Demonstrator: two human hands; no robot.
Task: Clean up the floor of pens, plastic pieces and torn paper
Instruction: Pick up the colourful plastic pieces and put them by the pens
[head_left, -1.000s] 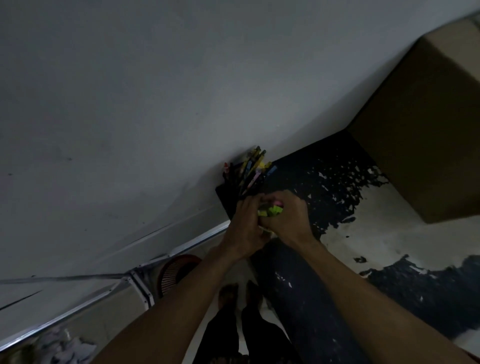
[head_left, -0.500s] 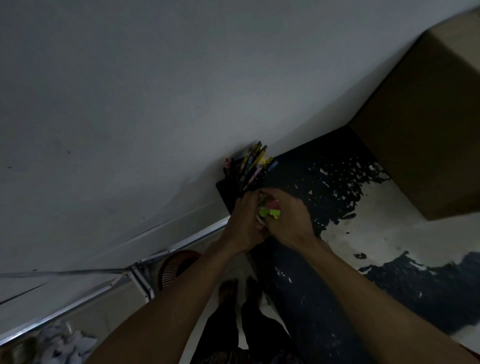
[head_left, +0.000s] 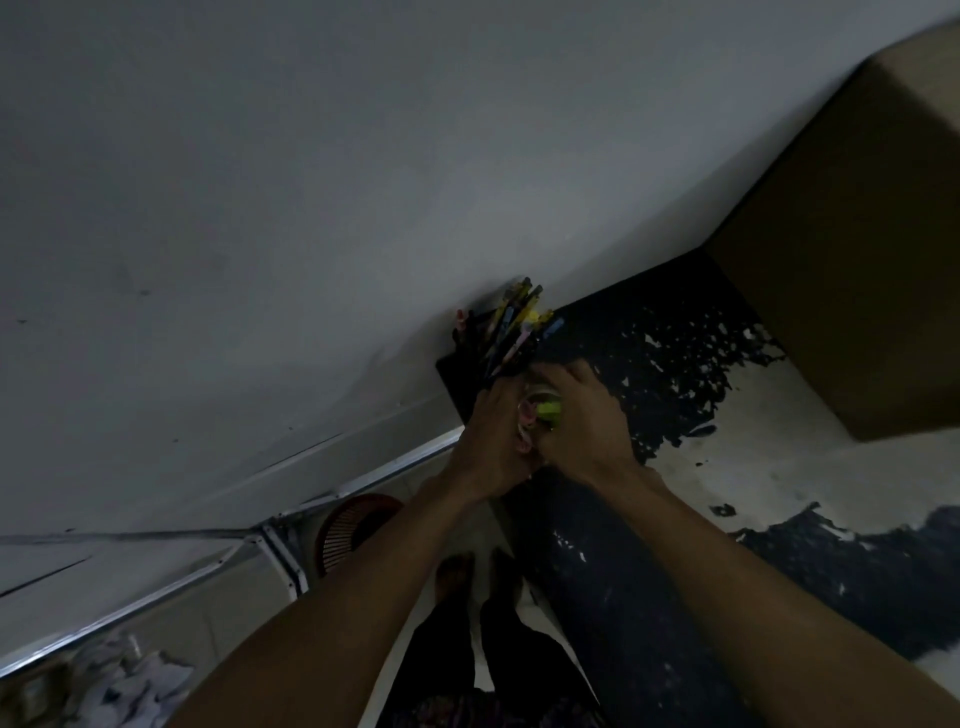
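My left hand (head_left: 491, 436) and my right hand (head_left: 584, 423) are pressed together, cupped around a small bunch of coloured plastic pieces (head_left: 548, 410), green and pink. Both hands have their fingers curled round the pieces. They hover just in front of a black holder (head_left: 460, 371) that stands against the wall and is packed with several pens (head_left: 514, 325). What lies under the hands is hidden, and the light is dim.
The holder stands on a dark worn surface (head_left: 654, 364) with pale patches. A big cardboard box (head_left: 857, 260) sits at its right. Below left are a reddish ribbed basket (head_left: 350, 527), a pile of crumpled paper (head_left: 122, 686) and my feet (head_left: 475, 577).
Both hands have closed in more tightly on the plastic pieces and edged towards the pen holder. Less of the green and pink shows between them.
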